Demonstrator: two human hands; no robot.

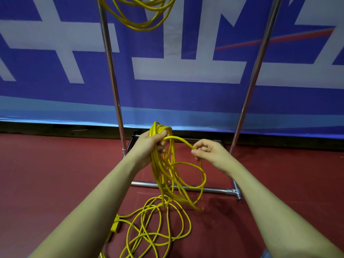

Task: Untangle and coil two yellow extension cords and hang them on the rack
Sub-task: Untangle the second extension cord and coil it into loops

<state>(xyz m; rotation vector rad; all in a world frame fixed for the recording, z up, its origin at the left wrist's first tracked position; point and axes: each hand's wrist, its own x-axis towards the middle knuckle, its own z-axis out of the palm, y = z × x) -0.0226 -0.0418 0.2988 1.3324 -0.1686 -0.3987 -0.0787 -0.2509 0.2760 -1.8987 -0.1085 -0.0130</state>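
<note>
My left hand [149,144] grips the top of a bundle of yellow cord loops [163,175] that hang down in front of me. A single strand [181,140] arcs from that bundle to my right hand [206,151], which pinches it between thumb and fingers. The rest of this cord lies in loose tangled loops on the red floor [154,226], with a yellow plug block [115,227] beside my left forearm. A second yellow cord [137,15] hangs coiled at the top of the metal rack [109,62].
The rack's two chrome uprights stand left and right of my hands, its base bar [210,189] crossing the floor beneath the hanging loops. A blue and white banner [186,71] covers the wall behind. Red floor [55,174] spreads on both sides.
</note>
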